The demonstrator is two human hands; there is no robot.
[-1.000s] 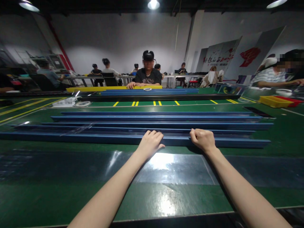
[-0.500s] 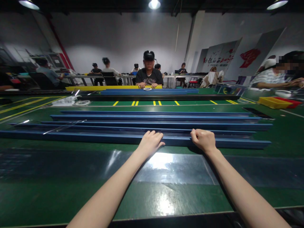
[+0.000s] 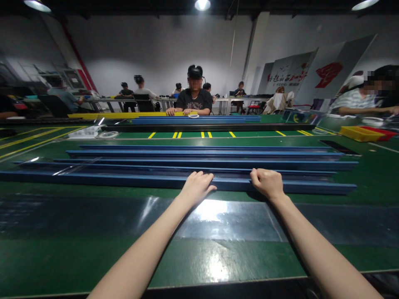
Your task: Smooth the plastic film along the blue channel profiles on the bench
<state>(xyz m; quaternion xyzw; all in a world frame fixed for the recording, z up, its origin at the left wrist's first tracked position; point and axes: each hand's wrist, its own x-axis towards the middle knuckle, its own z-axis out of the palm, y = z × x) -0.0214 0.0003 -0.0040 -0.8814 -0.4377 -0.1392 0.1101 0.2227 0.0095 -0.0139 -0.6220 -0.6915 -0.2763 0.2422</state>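
Head view: since the earlier frames, the clear film [image 3: 77, 166] has shifted toward your left, judged by its glare line across the blue channels. Across the tabletop [image 3: 264, 265], the yellow channel [image 3: 109, 115] has also moved to your left, together with the co-worker's hands [image 3: 171, 111], which rest at its upper edge.

Significance, as a judgement: the film appears to be sliding lengthwise while the channel in front of you is kept steady.

Your left hand [image 3: 198, 185] lies over the nearest blue channel [image 3: 124, 183], fingers bent across the near wall and thumb spread apart; whether it grips cannot be told. Your right hand [image 3: 267, 182] is curled into a fist at the same channel; whether anything is inside it is hidden. Neither hand shows a noticeable shift between frames.

The nearest channel lies lengthwise in front of you, extending past both hands. More blue channels [image 3: 212, 155] lie just beyond it. A flat clear sheet [image 3: 243, 224] lies on the near side, below your forearms.
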